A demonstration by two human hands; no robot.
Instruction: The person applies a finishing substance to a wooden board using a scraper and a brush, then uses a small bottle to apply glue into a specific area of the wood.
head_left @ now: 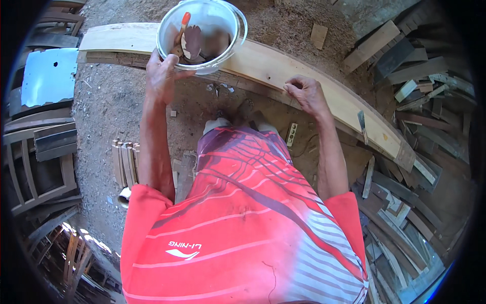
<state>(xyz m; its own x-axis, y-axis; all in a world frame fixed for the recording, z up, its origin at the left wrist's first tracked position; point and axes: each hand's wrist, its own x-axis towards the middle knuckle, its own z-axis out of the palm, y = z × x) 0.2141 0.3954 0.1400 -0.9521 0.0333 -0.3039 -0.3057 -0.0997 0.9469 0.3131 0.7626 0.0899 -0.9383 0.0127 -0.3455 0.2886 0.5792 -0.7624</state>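
My left hand grips the near left rim of a white plastic bucket, thumb over the edge. The bucket is tilted so its inside shows: a handle with an orange end, a torn brownish piece and dark contents I cannot make out. Beneath the bucket runs a long pale wooden plank. Over the plank's near edge, to the right, my right hand has its fingers curled into a pinch; whatever is between them is too small to tell. A flat narrow tool rests by the plank's right part.
Wood offcuts pile up on the right. Wooden frames and a light blue sheet stand at left. A power strip lies on the dusty floor, and short wooden strips are stacked beside my left arm.
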